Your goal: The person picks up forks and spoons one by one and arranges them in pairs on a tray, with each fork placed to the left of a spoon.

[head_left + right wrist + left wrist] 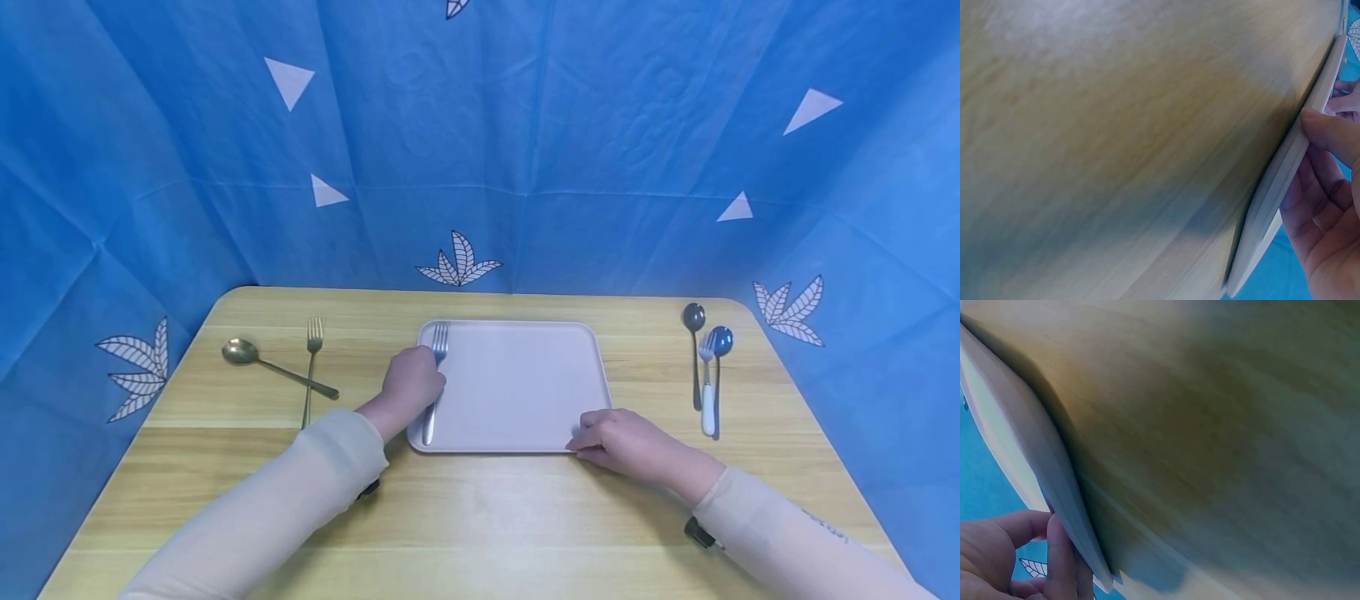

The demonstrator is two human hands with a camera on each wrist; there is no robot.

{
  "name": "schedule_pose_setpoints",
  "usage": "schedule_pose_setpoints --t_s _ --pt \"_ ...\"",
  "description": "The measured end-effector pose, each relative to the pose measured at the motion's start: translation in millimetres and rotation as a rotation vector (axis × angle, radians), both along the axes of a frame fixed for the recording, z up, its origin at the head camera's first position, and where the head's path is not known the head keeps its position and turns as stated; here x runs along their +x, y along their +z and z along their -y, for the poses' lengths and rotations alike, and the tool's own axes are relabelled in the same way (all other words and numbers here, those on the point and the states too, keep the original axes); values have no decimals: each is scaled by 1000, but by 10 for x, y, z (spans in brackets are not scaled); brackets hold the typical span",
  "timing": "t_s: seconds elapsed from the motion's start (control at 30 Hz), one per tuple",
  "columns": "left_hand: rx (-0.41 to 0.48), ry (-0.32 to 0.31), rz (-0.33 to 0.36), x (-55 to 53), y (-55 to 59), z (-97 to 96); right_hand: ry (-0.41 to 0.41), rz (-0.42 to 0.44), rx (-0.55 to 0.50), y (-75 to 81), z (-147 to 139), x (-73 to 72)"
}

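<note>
A pale rectangular tray lies on the wooden table. Along its left side is a fork, tines pointing to the far edge. My left hand pinches the fork around the middle, covering part of its handle; the left wrist view shows that hand with thumb and finger together at the tray's side. At the tray's near right corner, my right hand grips the rim. In the right wrist view the right hand's thumb presses the rim's outer side, with the other fingers curled beyond it.
Left of the tray, a large spoon lies with its handle crossing another fork. On the right lie a dark spoon, a white-handled fork and a second spoon partly under that fork. A blue patterned curtain surrounds the table.
</note>
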State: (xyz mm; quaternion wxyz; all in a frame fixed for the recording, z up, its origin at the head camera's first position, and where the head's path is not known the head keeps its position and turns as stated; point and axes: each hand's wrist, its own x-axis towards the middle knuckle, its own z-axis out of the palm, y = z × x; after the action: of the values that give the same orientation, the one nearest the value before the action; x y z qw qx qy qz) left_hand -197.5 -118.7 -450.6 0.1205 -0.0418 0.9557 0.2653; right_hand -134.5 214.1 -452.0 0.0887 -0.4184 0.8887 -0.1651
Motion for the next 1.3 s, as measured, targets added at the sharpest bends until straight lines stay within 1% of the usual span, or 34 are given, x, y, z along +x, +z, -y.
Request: schedule_pose_setpoints --t_s 0.17,0.57,0.83,1.07,1.3 --pt "-14 -7 -2 -10 9 -8 2 -3 -3 4 -1 0" --pt "-21 -2 5 2 49 -21 0 -23 5 7 -4 -6" --pt "-22 -9 0 -2 43 -17 0 -24 15 2 0 -9" --pt "-22 -12 -2 11 55 -16 7 -21 3 -11 -4 -9" --pt "-12 -10 -1 5 46 -14 9 -36 2 -31 -5 -13"
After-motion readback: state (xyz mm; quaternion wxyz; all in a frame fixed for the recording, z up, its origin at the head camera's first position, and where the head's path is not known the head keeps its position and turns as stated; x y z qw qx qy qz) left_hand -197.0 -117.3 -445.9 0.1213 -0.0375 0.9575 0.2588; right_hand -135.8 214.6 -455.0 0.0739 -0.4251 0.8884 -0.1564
